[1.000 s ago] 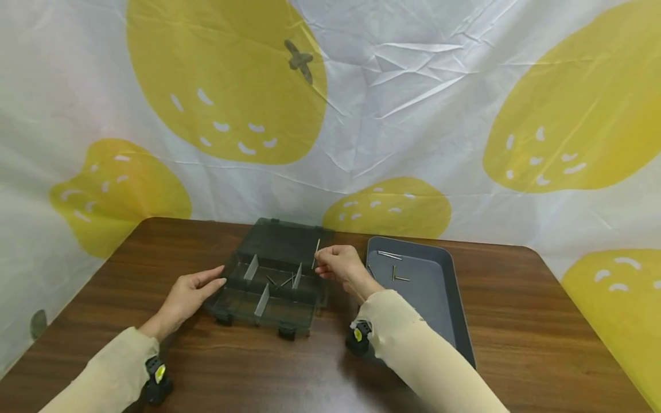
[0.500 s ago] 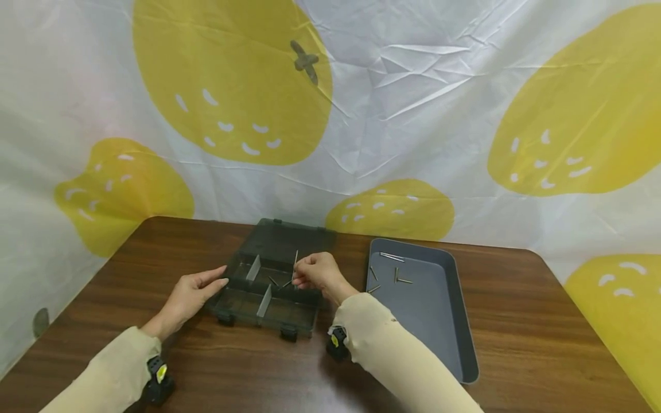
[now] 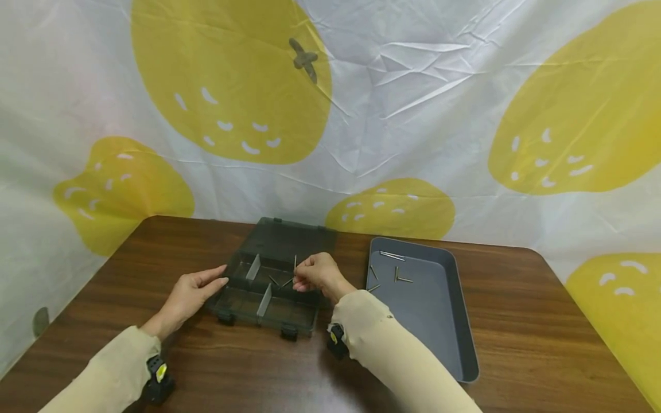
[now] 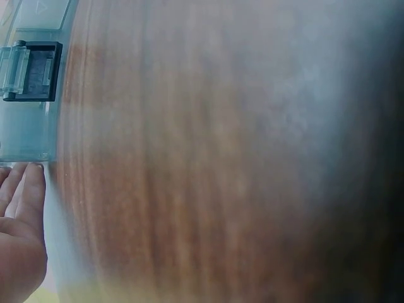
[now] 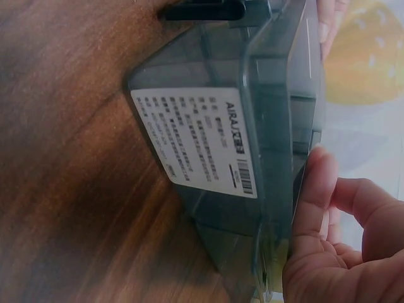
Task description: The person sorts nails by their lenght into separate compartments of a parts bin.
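A smoky, see-through compartment box (image 3: 237,301) lies on the table with its lid (image 3: 289,241) folded back. My left hand (image 3: 190,295) touches the box's left side with straight fingers, which also reach the box edge in the left wrist view. Over the back right compartment, my right hand (image 3: 321,273) pinches a thin metal nail (image 3: 295,261) between thumb and fingertips. The nail stands nearly upright, its lower end hidden by the fingers. A few small nails (image 3: 273,280) lie in the compartment beside it. In the right wrist view, the right hand (image 5: 341,233) is by the box rim.
A grey tray (image 3: 459,310) stands to the right of the box, with several loose metal nails (image 3: 392,256) in it. Pale dividers (image 3: 264,301) split the box. Two black clasps (image 3: 289,332) stick out at its front. Behind the table hangs a lemon-print cloth (image 3: 361,115).
My right hand has moved left with the nail, from the box's right edge to over the back right compartment, and lowered it slightly. The left hand has stayed at the box's side.
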The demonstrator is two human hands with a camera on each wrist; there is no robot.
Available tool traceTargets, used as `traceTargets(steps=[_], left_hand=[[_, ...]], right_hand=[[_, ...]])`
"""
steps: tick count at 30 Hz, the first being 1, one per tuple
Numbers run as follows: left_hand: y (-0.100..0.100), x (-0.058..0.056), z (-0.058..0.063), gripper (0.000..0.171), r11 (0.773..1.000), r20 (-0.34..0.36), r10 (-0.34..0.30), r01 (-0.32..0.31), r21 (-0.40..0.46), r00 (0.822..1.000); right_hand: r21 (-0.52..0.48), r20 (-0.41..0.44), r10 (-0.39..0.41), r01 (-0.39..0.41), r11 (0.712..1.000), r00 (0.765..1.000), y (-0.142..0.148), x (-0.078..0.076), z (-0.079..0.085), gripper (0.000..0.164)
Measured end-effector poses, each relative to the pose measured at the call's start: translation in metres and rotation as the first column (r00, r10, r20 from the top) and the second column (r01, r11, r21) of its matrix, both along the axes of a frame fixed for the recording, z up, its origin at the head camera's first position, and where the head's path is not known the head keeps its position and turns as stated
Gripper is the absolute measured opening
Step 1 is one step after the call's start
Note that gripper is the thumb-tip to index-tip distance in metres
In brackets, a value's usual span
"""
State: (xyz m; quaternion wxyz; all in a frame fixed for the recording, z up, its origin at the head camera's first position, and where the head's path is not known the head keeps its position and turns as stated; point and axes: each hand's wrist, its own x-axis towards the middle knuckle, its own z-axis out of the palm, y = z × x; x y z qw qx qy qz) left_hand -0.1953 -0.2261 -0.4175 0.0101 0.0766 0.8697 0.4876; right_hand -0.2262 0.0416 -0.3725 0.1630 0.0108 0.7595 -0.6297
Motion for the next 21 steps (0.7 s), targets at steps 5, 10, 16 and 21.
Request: traceTargets(steps=[5, 10, 16, 21], left_hand=[[0.0001, 0.0001, 0.0004, 0.053, 1.0, -0.006, -0.003, 0.003, -0.008, 1.0], [-0.0001, -0.0004, 0.0006, 0.053, 1.0, -0.011, 0.001, -0.001, -0.013, 1.0], [-0.0001, 0.0, 0.001, 0.053, 1.0, -0.001, -0.007, 0.007, -0.009, 1.0], [-0.0005, 0.0005, 0.0009, 0.053, 1.0, 0.013, -0.009, 0.009, -0.013, 1.0]], right_hand=[[0.001, 0.003, 0.003, -0.003, 1.0, 1.0, 0.0006, 0.0003, 0.0016, 0.013], [-0.004, 0.006, 0.02, -0.02, 1.0, 1.0, 0.0016, -0.0002, 0.0022, 0.014], [-0.008, 0.016, 0.015, -0.014, 1.0, 1.0, 0.0013, -0.0009, 0.0014, 0.013], [-0.044, 0.026, 0.006, -0.005, 0.999, 1.0, 0.0029, -0.0008, 0.0007, 0.016]])
